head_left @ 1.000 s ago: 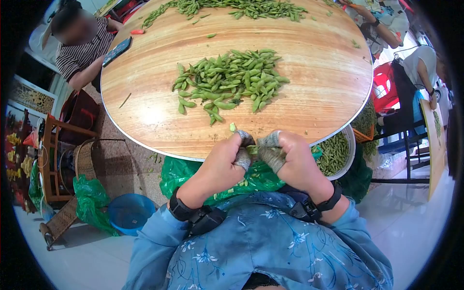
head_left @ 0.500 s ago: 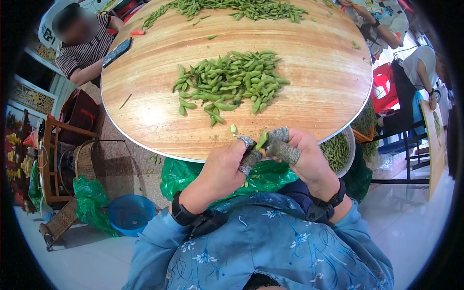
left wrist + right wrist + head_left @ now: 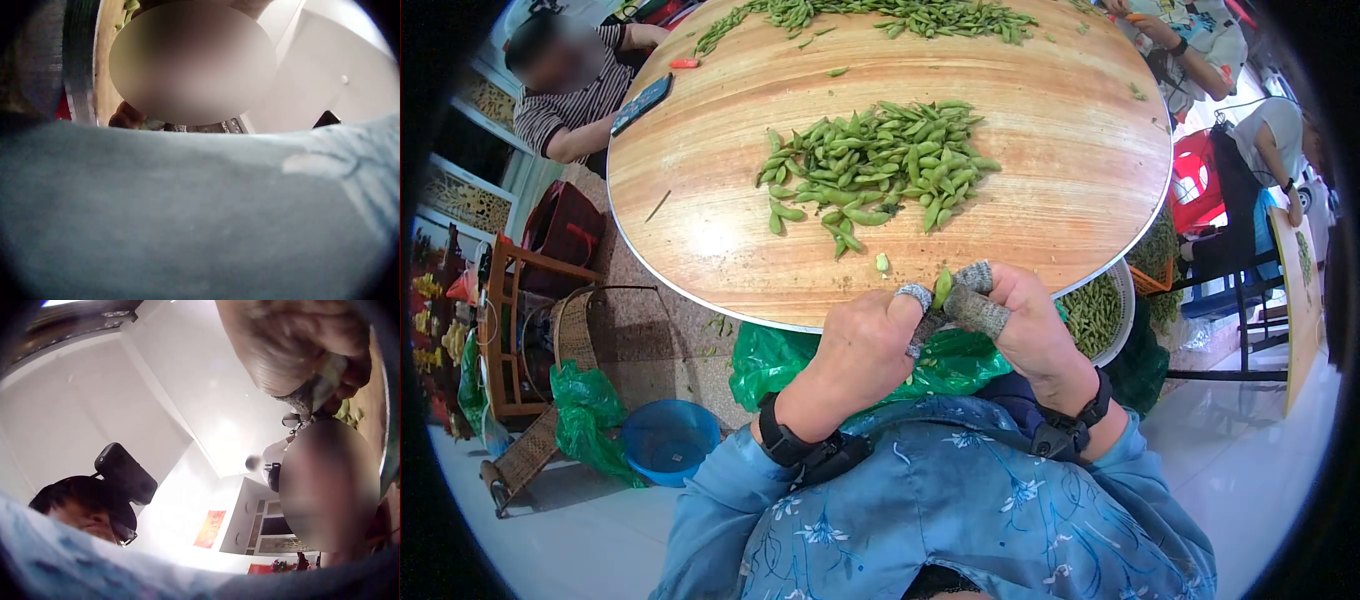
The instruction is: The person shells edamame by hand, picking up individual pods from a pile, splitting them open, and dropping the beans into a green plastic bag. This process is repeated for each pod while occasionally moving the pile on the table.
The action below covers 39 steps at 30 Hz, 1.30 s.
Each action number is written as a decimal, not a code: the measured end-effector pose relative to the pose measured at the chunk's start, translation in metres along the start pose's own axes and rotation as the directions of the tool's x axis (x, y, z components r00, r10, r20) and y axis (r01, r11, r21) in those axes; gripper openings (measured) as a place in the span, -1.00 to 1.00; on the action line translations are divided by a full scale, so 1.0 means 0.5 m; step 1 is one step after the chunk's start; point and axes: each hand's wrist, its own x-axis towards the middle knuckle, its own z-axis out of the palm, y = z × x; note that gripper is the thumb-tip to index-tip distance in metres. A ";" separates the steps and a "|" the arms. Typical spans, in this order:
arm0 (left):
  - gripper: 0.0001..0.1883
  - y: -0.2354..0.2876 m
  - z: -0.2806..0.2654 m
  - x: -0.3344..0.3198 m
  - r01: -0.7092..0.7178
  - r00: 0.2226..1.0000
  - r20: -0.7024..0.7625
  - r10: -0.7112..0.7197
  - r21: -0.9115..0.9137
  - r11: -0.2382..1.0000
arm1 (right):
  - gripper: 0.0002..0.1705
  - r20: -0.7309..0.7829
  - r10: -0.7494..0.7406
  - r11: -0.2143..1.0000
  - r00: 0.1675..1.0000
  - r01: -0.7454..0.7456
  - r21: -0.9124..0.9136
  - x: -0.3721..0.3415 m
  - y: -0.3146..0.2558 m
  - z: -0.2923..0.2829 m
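Grey knit covers wrap the thumbs and some fingertips of both hands. Between them, at the near table edge, a green edamame pod [image 3: 942,290] points upward. My left hand [image 3: 862,342] pinches it from the left, its thumb along the pod. From the other side my right hand [image 3: 1038,325] grips it with curled, covered fingertips. Just beyond, a pale green bean piece [image 3: 882,262] lies on the table. A heap of edamame pods [image 3: 880,165] sits further in. In the right wrist view my right hand [image 3: 300,347] appears curled at the top; the left wrist view is mostly sleeve [image 3: 187,206].
A green plastic bag [image 3: 770,365] lies below the table edge [image 3: 730,318]. At right stands a white basket [image 3: 1122,345] of pods. A blue basin [image 3: 668,440] is on the floor at left. Another person [image 3: 570,95] sits behind a phone [image 3: 642,105].
My hands were lower with the pod lying between the thumbs; the right hand has moved right and up, and the pod now points upward. The person at left has shifted an arm.
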 end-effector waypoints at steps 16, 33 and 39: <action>-0.89 -0.003 -0.008 0.003 0.504 0.809 0.391 -0.439 -0.846 0.176 | -0.80 -0.005 -0.097 0.991 0.995 0.096 -0.096 -0.003 0.016 0.006; -0.90 -0.032 0.004 -0.015 0.531 0.731 0.676 -0.094 -0.650 -0.544 | -0.82 0.091 -0.121 0.992 0.988 0.123 -0.010 0.015 0.029 0.002; -0.93 -0.008 0.006 -0.010 0.418 0.891 0.057 -0.451 -0.493 0.763 | -0.84 -0.124 -0.042 0.992 0.991 0.027 -0.123 0.020 0.037 0.015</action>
